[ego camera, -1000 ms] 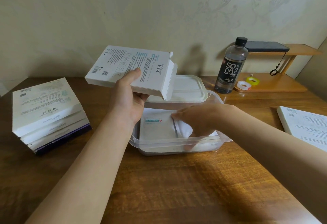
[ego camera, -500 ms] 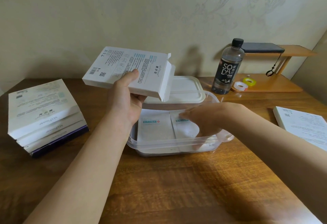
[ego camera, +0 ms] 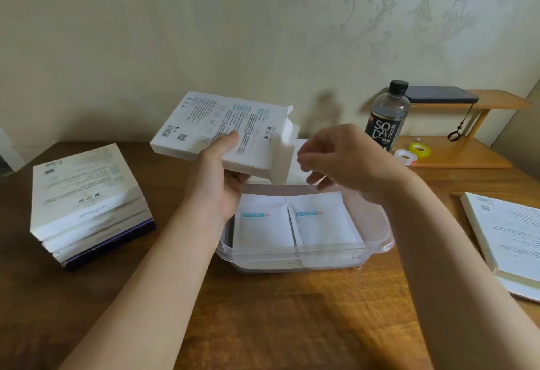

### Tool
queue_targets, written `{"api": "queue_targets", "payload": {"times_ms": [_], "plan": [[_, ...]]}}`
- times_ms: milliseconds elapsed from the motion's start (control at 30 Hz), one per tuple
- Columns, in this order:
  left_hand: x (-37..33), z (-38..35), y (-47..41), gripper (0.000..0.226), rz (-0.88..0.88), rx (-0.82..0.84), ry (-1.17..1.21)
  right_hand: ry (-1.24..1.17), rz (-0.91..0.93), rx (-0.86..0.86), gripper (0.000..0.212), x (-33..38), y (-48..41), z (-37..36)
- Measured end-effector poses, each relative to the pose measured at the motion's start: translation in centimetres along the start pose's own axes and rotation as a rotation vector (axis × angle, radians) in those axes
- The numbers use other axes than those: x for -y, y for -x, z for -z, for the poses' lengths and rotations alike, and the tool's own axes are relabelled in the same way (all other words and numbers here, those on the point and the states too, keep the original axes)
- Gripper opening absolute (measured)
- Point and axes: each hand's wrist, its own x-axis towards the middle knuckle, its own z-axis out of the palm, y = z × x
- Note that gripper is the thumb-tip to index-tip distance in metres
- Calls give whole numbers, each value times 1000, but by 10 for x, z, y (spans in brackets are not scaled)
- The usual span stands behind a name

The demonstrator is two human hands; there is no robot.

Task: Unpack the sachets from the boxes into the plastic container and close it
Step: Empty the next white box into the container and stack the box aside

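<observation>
The right hand [ego camera: 339, 162] is now lifting out of the clear plastic container [ego camera: 377, 248], where it was reaching down a moment ago. It is moving toward the open flap end of the white box [ego camera: 222, 127]. Its fingers are loosely bent and blurred, and it appears to be holding nothing.

The left hand [ego camera: 216, 185] is still gripping that box from below with the thumb on top, holding it above the container's back edge. Two white sachets [ego camera: 261, 226] are lying side by side inside the container on the bench [ego camera: 263, 311]. One batch is probably unloaded and the next pull is likely beginning.

The box is showing a barcode, a QR code and print too small to read. Each sachet is carrying a teal label and a red cross. A bottle [ego camera: 385, 127] behind is reading "SODA". Stacked boxes [ego camera: 84, 203] at the left are showing a brand seemingly ending in "Flower".
</observation>
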Motion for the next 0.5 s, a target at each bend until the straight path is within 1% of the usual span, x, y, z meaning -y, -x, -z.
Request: {"api": "queue_targets", "payload": {"times_ms": [67,133,233,367,500], "plan": [[-1,0,1,30,8,17,-4,-312,-63,-60,7,6,-6,-12],[-1,-1,1,29,18,48,-5,-487,-94,-45,10,9,-11,-23],[-2,-1,1,29,33,97,-9,-610,-118,-27,15,9,-16,-27],[-1,1,0,29,75,133,28,-726,-148,83,13,5,-18,-19],[-3,0,2,41,92,176,10,-799,-190,158,14,6,-17,-16]]}}
